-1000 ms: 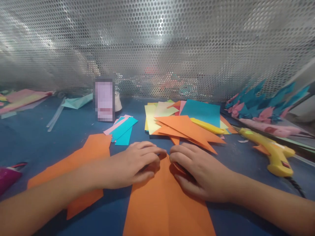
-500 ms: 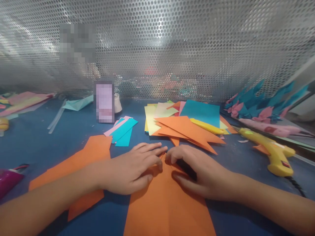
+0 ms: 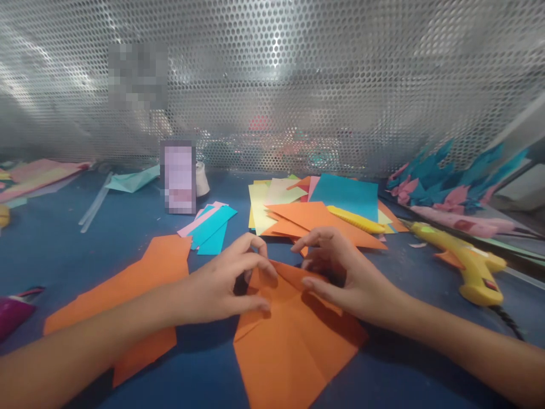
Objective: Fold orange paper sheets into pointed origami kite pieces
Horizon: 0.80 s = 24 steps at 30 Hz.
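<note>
A folded sheet of orange paper (image 3: 289,346) lies in front of me, with creases and a raised flap near its far end. My left hand (image 3: 240,278) is at its far left part; the thumb and index finger are spread, their tips on or just over the paper. At the far right edge is my right hand (image 3: 336,272), fingers curved and apart, thumb close to the flap. Whether it touches the paper I cannot tell. Under and beside my left forearm rests another piece of orange paper (image 3: 157,267).
Behind my hands lie orange cut pieces (image 3: 306,216), a yellow cutter-like tool (image 3: 355,220) and coloured sheets (image 3: 347,193). Blue and pink strips (image 3: 213,230) sit left of them. A yellow glue gun (image 3: 462,255) is at right. A phone-like pixelated object (image 3: 179,179) stands before a perforated metal panel (image 3: 272,85).
The front orange paper has turned and shifted, showing a different outline and flap. My hands have moved apart and their fingers have lifted and curled from the fold.
</note>
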Available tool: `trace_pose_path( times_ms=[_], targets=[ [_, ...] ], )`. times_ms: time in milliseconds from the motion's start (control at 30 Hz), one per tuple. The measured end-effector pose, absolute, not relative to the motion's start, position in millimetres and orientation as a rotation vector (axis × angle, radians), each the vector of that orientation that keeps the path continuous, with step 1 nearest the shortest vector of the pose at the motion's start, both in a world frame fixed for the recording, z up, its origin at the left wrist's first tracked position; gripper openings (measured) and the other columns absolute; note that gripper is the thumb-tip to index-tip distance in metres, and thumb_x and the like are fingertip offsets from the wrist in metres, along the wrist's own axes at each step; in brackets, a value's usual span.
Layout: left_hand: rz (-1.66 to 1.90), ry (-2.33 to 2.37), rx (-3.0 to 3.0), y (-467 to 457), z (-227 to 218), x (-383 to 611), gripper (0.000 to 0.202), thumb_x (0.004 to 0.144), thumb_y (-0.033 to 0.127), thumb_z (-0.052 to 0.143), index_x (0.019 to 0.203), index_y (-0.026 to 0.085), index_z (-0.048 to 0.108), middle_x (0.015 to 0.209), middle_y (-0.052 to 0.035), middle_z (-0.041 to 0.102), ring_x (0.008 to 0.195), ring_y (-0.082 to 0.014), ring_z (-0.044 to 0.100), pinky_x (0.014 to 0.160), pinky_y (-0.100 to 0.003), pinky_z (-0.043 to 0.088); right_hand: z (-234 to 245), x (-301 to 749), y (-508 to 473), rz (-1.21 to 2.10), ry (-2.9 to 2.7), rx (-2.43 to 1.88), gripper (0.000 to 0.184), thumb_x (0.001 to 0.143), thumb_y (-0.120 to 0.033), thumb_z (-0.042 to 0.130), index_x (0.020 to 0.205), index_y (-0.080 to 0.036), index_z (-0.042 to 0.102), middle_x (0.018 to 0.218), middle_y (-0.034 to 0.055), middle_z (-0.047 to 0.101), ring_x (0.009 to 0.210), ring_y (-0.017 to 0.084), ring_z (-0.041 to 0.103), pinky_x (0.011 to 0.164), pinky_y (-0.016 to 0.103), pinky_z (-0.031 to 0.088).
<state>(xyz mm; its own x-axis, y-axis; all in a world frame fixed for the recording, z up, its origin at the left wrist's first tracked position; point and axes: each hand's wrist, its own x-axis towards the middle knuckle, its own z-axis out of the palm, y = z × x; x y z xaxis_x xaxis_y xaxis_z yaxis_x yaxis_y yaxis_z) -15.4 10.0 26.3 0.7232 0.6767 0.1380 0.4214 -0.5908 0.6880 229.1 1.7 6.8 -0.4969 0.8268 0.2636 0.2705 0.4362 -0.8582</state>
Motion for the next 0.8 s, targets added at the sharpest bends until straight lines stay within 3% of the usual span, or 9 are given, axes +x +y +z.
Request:
trace_pose_path(
  times_ms=[67, 167, 333, 467, 600, 800],
  targets=[
    [0.703, 0.916, 2.203, 9.6, 24.7, -14.6, 0.020, 0.080, 0.027, 0.067, 0.098, 0.022, 0.061, 0.105, -0.0029, 0.042, 0.086, -0.0136, 0.050, 0.072, -0.026, 0.050, 9.1, 230.5, 4.4, 0.975, -1.925, -0.978, 0.030, 0.085, -0.026, 0.056, 0.107, -0.026, 0.036, 0.104, 0.0046, 0.056, 0.090, 0.018, 0.061, 0.075, 0.032, 0.054],
    [0.974, 1.024, 2.026, 9.3, 23.6, -14.2, 0.022, 0.079, 0.028, 0.069, 0.100, 0.024, 0.063, 0.105, -0.0020, 0.041, 0.078, -0.0106, 0.049, 0.067, -0.024, 0.050, 14.4, 233.7, 8.8, 0.888, -1.803, -1.119, 0.039, 0.081, -0.039, 0.062, 0.109, -0.026, 0.037, 0.103, 0.0060, 0.058, 0.098, 0.023, 0.060, 0.072, 0.032, 0.055],
    [1.224, 1.138, 1.853, 11.1, 23.1, -12.9, 0.026, 0.074, 0.029, 0.072, 0.099, 0.025, 0.065, 0.107, -0.0012, 0.039, 0.083, -0.0112, 0.050, 0.067, -0.023, 0.052, 18.9, 235.4, 12.8, 1.185, -1.504, -1.057, 0.055, 0.076, -0.042, 0.067, 0.115, -0.028, 0.031, 0.102, 0.0049, 0.060, 0.061, 0.014, 0.063, 0.052, 0.028, 0.054],
    [1.247, 1.250, 1.788, 9.6, 23.3, -11.6, 0.029, 0.075, 0.030, 0.071, 0.102, 0.025, 0.064, 0.110, -0.0017, 0.039, 0.084, -0.0110, 0.051, 0.064, -0.021, 0.052, 17.0, 229.8, 11.2, 1.358, -1.454, -0.961, 0.073, 0.075, -0.038, 0.070, 0.129, -0.032, 0.020, 0.108, 0.0070, 0.060, 0.066, 0.014, 0.065, 0.062, 0.033, 0.057],
    [1.170, 1.241, 1.822, 7.3, 24.9, -10.5, 0.015, 0.082, 0.031, 0.063, 0.096, 0.024, 0.066, 0.104, -0.0008, 0.042, 0.079, -0.0090, 0.054, 0.062, -0.019, 0.053, 12.0, 227.5, 12.3, 1.325, -1.505, -0.908, 0.085, 0.076, -0.037, 0.069, 0.135, -0.038, 0.008, 0.115, 0.0068, 0.059, 0.082, 0.019, 0.068, 0.073, 0.039, 0.057],
    [0.963, 1.165, 1.793, 6.3, 27.4, -8.9, 0.005, 0.083, 0.024, 0.059, 0.083, 0.020, 0.059, 0.085, 0.0018, 0.054, 0.064, -0.0074, 0.058, 0.060, -0.020, 0.051, 6.7, 236.2, 18.2, 1.071, -1.452, -1.047, 0.064, 0.070, -0.036, 0.074, 0.116, -0.031, 0.030, 0.103, 0.0035, 0.057, 0.068, 0.013, 0.065, 0.071, 0.034, 0.058]
  ],
)
